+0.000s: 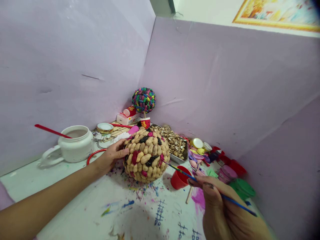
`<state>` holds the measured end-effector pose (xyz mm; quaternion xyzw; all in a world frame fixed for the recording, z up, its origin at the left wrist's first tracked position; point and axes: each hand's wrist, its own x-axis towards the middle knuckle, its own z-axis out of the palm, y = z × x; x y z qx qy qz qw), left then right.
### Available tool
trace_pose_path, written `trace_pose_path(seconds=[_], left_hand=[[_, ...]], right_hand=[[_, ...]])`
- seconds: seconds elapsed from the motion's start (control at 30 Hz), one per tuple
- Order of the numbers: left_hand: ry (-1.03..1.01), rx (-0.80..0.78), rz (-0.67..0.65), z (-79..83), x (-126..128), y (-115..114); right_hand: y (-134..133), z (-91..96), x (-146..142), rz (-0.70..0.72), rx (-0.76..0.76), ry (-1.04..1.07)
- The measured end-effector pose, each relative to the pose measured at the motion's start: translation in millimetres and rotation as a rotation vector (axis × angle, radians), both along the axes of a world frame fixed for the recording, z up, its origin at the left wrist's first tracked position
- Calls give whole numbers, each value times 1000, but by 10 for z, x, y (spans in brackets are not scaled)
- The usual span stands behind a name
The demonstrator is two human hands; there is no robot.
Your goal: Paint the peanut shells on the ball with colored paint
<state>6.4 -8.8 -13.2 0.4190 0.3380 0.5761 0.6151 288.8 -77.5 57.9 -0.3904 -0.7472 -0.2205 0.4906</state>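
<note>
A ball covered in peanuts (147,158) is in front of me, mostly bare shell colour with some peanuts painted magenta and black. My left hand (113,156) grips its left side, thumb on the near face and the other fingers partly hidden behind. In my right hand (217,196) is a thin blue paintbrush (186,174), pinched between thumb and fingers. Its tip meets a magenta peanut on the ball's right side. Just below the brush stands a red cup (179,178); its contents cannot be made out.
Behind the ball are a tray of peanut shells (176,143) and a multicoloured ball on a stick (144,100). A white pot (76,145) with a red stick stands left. Lids and small tubs, including a green one (241,189), crowd the right. Pale panels enclose the paint-stained table.
</note>
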Motion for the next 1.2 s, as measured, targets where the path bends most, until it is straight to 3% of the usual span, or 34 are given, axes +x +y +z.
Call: trace_pose_path(seconds=[0.47,0.77,0.9,1.03,1.2], left_hand=[[-14,-8,-17,-13,-4,3],[-9,-29,-4,-22,-4,8],[-7,-16,-1,-33,1,22],[-6,-25,18,-24,5,18],[-2,-38,39,10,17,2]], right_hand=[[-29,-38,-107,-64,-2,44],[-34,-24,-133,-27,-39,79],[15,-21,-75,9,2,-11],[15,-42,-64,-41,22,80],[-31,-86,-165,-3,-29,136]])
